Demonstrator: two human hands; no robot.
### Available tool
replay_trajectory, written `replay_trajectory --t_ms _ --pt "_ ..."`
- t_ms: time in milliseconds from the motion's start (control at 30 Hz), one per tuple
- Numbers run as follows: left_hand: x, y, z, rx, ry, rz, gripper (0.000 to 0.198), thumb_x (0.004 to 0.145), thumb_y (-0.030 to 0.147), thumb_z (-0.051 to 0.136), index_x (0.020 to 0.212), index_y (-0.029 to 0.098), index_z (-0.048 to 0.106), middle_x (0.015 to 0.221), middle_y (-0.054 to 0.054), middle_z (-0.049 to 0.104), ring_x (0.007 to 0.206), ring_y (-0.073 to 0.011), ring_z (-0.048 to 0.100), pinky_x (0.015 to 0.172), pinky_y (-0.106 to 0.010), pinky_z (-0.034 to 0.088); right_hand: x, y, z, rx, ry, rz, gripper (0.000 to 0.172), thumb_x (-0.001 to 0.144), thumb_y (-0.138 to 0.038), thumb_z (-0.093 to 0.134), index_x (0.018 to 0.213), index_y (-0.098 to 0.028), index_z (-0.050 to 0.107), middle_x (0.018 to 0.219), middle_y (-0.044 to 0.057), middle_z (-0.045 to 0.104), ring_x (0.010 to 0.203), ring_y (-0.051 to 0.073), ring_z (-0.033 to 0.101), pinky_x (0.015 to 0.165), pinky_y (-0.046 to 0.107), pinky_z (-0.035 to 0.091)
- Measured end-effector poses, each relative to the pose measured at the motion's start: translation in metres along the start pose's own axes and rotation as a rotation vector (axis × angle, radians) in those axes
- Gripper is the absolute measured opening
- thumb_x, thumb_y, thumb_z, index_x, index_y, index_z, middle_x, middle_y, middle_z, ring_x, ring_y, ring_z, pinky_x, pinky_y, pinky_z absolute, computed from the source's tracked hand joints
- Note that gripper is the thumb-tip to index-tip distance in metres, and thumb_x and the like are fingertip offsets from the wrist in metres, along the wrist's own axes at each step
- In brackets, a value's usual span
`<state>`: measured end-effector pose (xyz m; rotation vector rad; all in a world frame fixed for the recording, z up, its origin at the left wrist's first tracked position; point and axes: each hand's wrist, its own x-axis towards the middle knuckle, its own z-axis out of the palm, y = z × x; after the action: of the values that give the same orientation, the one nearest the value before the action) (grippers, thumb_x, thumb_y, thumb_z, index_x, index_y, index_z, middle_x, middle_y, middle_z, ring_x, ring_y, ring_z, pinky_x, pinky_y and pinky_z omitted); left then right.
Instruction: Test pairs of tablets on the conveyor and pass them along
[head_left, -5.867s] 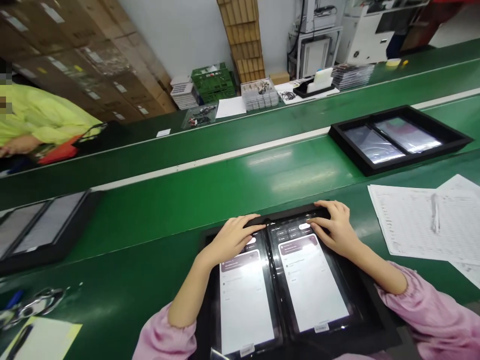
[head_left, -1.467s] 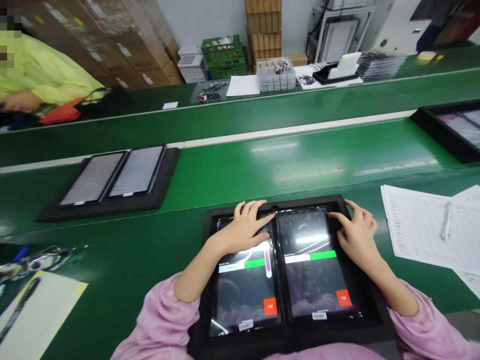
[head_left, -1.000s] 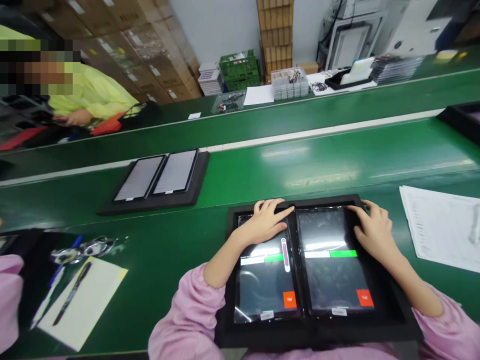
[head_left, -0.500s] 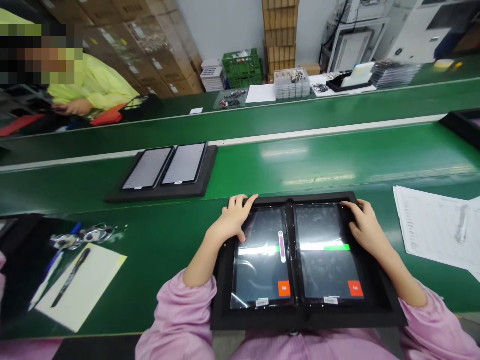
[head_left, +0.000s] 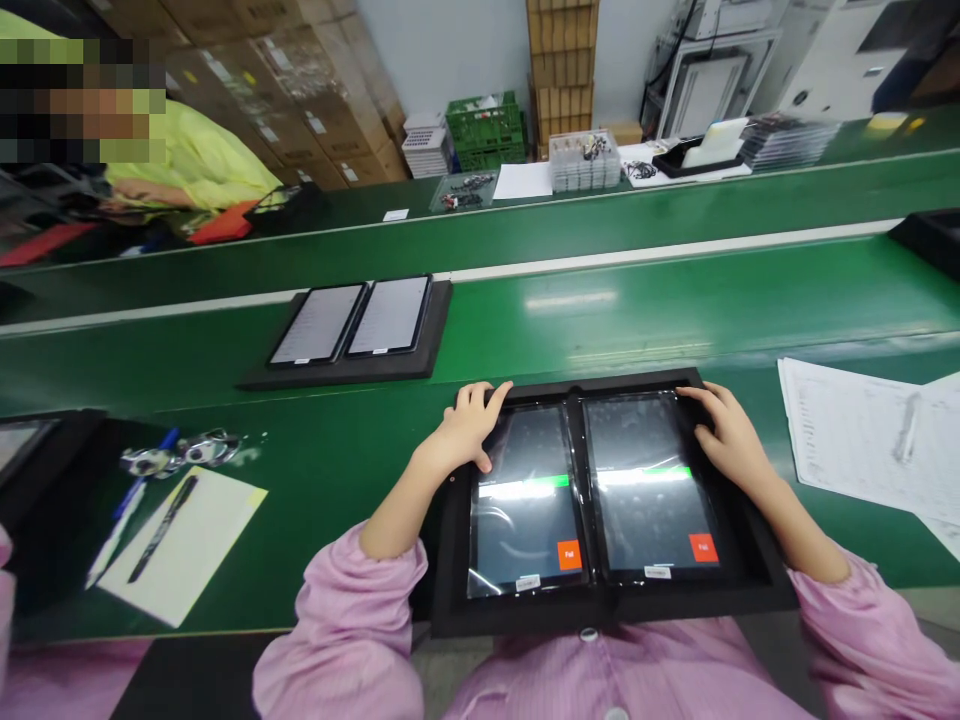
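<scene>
A black tray (head_left: 517, 622) lies in front of me, its near edge close to my body. Two tablets sit side by side in it: the left tablet (head_left: 521, 535) and the right tablet (head_left: 649, 525). Each dark screen shows a green bar and an orange-red "Fail" square. At the tray's upper left corner, my left hand (head_left: 469, 430) grips the rim, its thumb by the left tablet's edge. My right hand (head_left: 727, 430) is closed around the upper right corner, index fingertip at the right tablet's top edge. Some fingertips are hidden behind the rim.
Beyond, another black tray (head_left: 439, 335) carries two lit tablets on the green belt. Printed sheets (head_left: 847, 430) lie at right. At left are a pale paper (head_left: 202, 550), a black marker (head_left: 163, 528) and pens. A co-worker in yellow (head_left: 217, 150) sits across, upper left.
The pink slider on the left tablet's screen has vanished, and its green bar shows in full. My view has shifted slightly. Both hands keep their places on the tray.
</scene>
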<state>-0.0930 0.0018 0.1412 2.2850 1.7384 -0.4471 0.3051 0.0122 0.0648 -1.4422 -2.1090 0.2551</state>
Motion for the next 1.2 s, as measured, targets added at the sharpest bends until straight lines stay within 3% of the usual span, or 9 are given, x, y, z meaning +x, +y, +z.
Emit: replay_trajectory --t_ms 200,300,400,533,633,867,1033,1133,1200 --pt "-0.013 -0.004 0.021 -0.065 0.154 -0.016 0.127 0.055 0.004 0.09 0.156 0.027 0.017 0.153 -0.023 0.033 0.144 -0.041 0.03 0.106 -0.057 0.044 -0.017 -0.017 -0.009 -0.17 0.037 -0.096 0.043 0.089 -0.01 0.038 0.13 -0.013 0.053 0.132 0.023 0.051 0.122 0.038 0.054 0.093 0.057 0.053" --pt "-0.041 -0.001 0.045 -0.063 0.393 -0.073 0.109 0.069 0.006 0.083 0.155 0.026 0.02 0.156 -0.022 0.03 0.146 -0.0402 0.028 0.116 -0.059 0.032 -0.043 -0.052 -0.023 -0.255 0.03 -0.181 0.036 0.098 -0.012 0.037 0.129 -0.014 0.054 0.136 0.025 0.047 0.125 0.041 0.049 0.089 0.058 0.051" --pt "-0.083 0.004 0.072 -0.212 0.521 -0.145 0.097 0.084 0.019 0.075 0.157 0.028 0.011 0.158 -0.021 0.021 0.146 -0.0414 0.026 0.114 -0.062 0.034 -0.064 -0.086 -0.031 -0.164 -0.025 -0.343 0.03 0.101 -0.012 0.04 0.125 -0.018 0.058 0.139 0.021 0.048 0.126 0.038 0.048 0.096 0.058 0.044" --pt "-0.131 0.011 0.096 -0.589 0.229 -0.122 0.101 0.09 0.024 0.066 0.156 0.038 -0.01 0.162 -0.017 0.005 0.15 -0.0397 0.015 0.114 -0.059 0.036 -0.071 -0.105 -0.026 -0.043 -0.126 -0.538 0.024 0.103 -0.012 0.043 0.11 -0.018 0.065 0.126 0.015 0.061 0.117 0.032 0.055 0.105 0.056 0.033" --pt "-0.146 0.015 0.102 -0.686 0.045 -0.097 0.112 0.083 0.015 0.068 0.154 0.04 -0.014 0.163 -0.016 -0.013 0.15 -0.0434 -0.004 0.114 -0.064 0.03 -0.068 -0.104 -0.023 0.021 -0.208 -0.638 0.023 0.103 -0.015 0.043 0.105 -0.016 0.067 0.119 0.014 0.065 0.112 0.029 0.057 0.102 0.051 0.038" --pt "-0.147 0.023 0.108 -0.674 0.17 -0.03 0.099 0.091 0.018 0.057 0.154 0.035 -0.018 0.163 -0.018 -0.008 0.15 -0.0411 -0.005 0.116 -0.064 0.025 -0.076 -0.107 -0.021 0.166 -0.276 -0.703 0.032 0.11 -0.021 0.035 0.105 -0.013 0.066 0.106 0.011 0.068 0.101 0.024 0.061 0.102 0.047 0.038" --pt "-0.15 0.023 0.11 -0.618 0.167 -0.077 0.089 0.097 0.022 0.05 0.155 0.034 -0.017 0.162 -0.019 -0.01 0.15 -0.0406 -0.006 0.114 -0.065 0.026 -0.078 -0.106 -0.019 0.164 -0.315 -0.728 0.038 0.111 -0.029 0.034 0.107 -0.014 0.068 0.116 0.012 0.067 0.111 0.025 0.059 0.106 0.048 0.036" --pt "-0.143 0.016 0.1 -0.573 0.123 -0.052 0.092 0.1 0.029 0.054 0.154 0.035 -0.021 0.163 -0.021 -0.008 0.15 -0.0416 -0.003 0.112 -0.068 0.03 -0.078 -0.104 -0.018 0.108 -0.36 -0.72 0.038 0.11 -0.036 0.038 0.108 -0.016 0.07 0.128 0.015 0.061 0.121 0.03 0.053 0.106 0.052 0.035" --pt "-0.125 0.016 0.086 -0.446 0.161 -0.042 0.086 0.099 0.03 0.058 0.158 0.036 -0.006 0.163 -0.02 -0.013 0.15 -0.0433 -0.003 0.112 -0.071 0.025 -0.078 -0.104 -0.017 0.071 -0.397 -0.704 0.039 0.108 -0.046 0.043 0.111 -0.019 0.071 0.135 0.017 0.056 0.124 0.034 0.05 0.104 0.057 0.035"
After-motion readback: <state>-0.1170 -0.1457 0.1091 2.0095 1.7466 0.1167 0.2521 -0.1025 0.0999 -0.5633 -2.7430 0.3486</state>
